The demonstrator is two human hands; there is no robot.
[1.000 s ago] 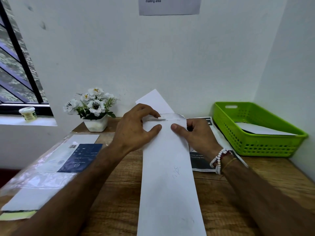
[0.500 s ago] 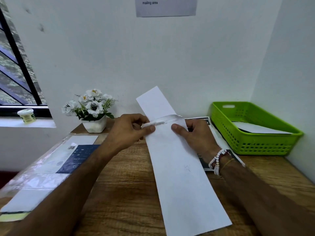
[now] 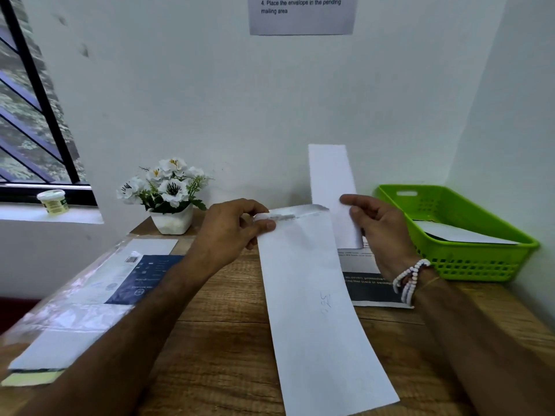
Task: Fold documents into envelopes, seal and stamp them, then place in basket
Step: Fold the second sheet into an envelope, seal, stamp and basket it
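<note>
A long white envelope [image 3: 315,310] lies lengthwise down the middle of the wooden table [image 3: 222,349], its open mouth at the far end. My left hand [image 3: 231,232] pinches the envelope's far left corner at the flap. My right hand [image 3: 375,229] holds a folded white document [image 3: 332,187] upright just right of the envelope's mouth, thumb on its near face. The green basket [image 3: 468,262] stands at the right against the wall, with a white envelope [image 3: 459,235] inside.
A plastic-wrapped pack of envelopes [image 3: 90,295] lies at the left. A white pot of flowers [image 3: 171,196] stands at the back. A printed sheet [image 3: 369,283] lies under my right wrist. A small jar [image 3: 53,201] sits on the window sill.
My right hand has pulled the folded document out to the right and raised it upright. My left hand keeps hold of the envelope's far corner, and the envelope has swung a little.
</note>
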